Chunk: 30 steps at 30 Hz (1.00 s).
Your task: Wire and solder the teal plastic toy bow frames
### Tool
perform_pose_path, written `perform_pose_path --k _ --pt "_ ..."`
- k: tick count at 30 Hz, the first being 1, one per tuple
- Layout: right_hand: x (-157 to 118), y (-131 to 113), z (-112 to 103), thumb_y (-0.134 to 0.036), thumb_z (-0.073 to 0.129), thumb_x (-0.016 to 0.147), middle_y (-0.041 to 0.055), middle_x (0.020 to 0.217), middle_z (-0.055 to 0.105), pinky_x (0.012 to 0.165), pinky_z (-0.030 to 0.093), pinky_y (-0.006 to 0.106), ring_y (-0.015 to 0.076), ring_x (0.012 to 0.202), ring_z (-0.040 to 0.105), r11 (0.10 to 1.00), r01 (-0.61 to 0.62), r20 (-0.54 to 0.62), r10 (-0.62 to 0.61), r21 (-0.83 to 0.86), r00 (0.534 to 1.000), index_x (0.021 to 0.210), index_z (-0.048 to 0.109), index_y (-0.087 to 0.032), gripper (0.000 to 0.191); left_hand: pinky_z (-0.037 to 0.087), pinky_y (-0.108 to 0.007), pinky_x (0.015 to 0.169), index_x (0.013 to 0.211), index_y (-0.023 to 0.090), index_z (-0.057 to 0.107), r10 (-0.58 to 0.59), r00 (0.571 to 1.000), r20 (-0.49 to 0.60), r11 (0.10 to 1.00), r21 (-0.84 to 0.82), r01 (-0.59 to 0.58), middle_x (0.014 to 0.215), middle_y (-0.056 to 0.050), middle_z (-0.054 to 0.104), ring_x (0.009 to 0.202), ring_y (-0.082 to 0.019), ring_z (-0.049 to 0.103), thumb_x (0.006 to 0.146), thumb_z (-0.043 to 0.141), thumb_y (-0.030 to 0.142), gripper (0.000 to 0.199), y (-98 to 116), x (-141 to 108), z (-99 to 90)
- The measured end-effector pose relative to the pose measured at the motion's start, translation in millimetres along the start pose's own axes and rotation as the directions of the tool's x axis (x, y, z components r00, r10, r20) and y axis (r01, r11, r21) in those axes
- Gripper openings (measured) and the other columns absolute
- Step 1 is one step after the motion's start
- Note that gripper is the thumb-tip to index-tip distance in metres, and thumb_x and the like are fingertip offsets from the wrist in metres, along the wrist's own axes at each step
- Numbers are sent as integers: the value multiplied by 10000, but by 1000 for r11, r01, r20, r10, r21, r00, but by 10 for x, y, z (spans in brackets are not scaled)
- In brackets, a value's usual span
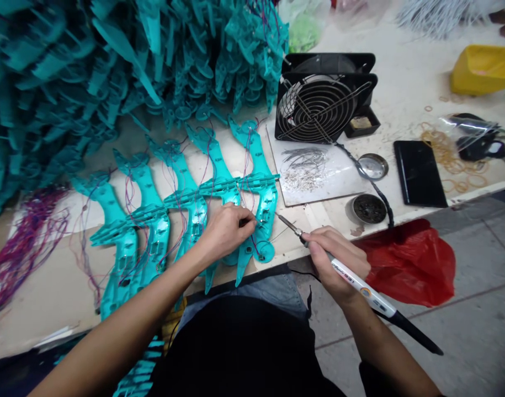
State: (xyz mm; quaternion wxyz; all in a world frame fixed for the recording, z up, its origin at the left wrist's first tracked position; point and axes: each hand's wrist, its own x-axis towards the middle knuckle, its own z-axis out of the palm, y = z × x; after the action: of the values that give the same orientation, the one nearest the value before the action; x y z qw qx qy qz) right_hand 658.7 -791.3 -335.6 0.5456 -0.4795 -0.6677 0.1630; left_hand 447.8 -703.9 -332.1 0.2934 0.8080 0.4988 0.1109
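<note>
My right hand (339, 259) is closed around the white handle of a soldering iron (362, 286). The iron's metal tip points left, close to the edge of the rightmost teal plastic part (266, 207) but apart from it. Over that part, my left hand (229, 229) has its fingertips pinched together. What they hold is hidden, though thin red and purple wires (246, 146) run down towards them. Several matching teal parts lie side by side to the left, with wires strung across them. A round disc (264, 251) sits at the near end of the rightmost part.
Teal parts are piled (132, 60) at the back left; a wire bundle (28, 242) lies far left. A black fan (318, 107) stands behind thin metal pieces (304, 168) on a white board. Nearby are round tins (368, 209), a black rectangular object (420, 173), rubber bands and a yellow container (484, 69).
</note>
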Motion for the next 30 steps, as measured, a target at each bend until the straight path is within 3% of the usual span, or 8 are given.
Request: perform_pose_path --k 5,10,14,18,20,24,26,30 --pt "-22 60 -96 -74 596 809 43 766 685 617 516 333 181 689 637 998 19 -118 -27 -67 993 941 729 -205 229 385 -390 795 1025 175 685 90 980 -177 967 250 -44 952 -102 652 919 -271 531 866 556 376 287 198 -66 25" --pt "-42 65 -177 -116 595 815 38 764 694 617 521 356 199 690 643 990 -34 -252 -2 -137 968 933 739 -216 212 351 -423 779 884 144 682 278 961 -7 848 471 -242 998 -157 595 991 -313 481 880 560 343 234 571 44 261" --pt "-59 64 -203 -135 603 814 39 743 689 626 524 368 202 674 639 983 -38 -318 -21 -178 948 907 744 -202 183 355 -397 740 832 129 649 305 952 24 829 485 -278 892 -137 606 933 -281 518 895 477 124 183 730 107 517" --pt "-85 110 -211 -162 590 834 42 730 681 588 512 356 193 645 628 989 -28 -347 -25 -147 938 901 740 -188 166 360 -365 686 800 168 631 350 935 -59 881 359 -307 753 -74 625 804 -234 542 915 474 145 196 715 -77 604" --pt "-89 120 -213 -138 592 827 40 739 680 587 507 348 190 653 627 993 -16 -329 -25 -120 944 916 737 -190 178 376 -346 695 865 186 647 311 938 -154 930 253 -267 726 -50 642 773 -211 549 929 480 182 178 646 -190 553" --pt "-64 72 -185 -57 594 801 33 770 681 625 506 335 188 708 639 997 8 -189 -23 -79 982 954 729 -200 249 417 -319 756 892 189 668 100 935 -340 994 69 -81 811 -49 693 806 -198 581 918 503 208 168 421 -229 333" --pt "-39 34 -143 -37 588 802 33 772 678 627 504 322 179 710 636 998 18 -117 -24 -56 993 951 724 -198 258 419 -311 741 849 189 670 -4 938 -347 999 36 17 814 -46 701 815 -206 596 906 512 222 171 323 -154 231" --pt "-3 5 -34 -50 587 814 42 756 669 616 504 313 170 690 631 1000 -16 -36 16 2 999 929 719 -179 218 394 -292 654 838 186 665 -161 963 -217 986 9 167 769 -36 699 739 -199 624 891 509 246 175 249 29 144"
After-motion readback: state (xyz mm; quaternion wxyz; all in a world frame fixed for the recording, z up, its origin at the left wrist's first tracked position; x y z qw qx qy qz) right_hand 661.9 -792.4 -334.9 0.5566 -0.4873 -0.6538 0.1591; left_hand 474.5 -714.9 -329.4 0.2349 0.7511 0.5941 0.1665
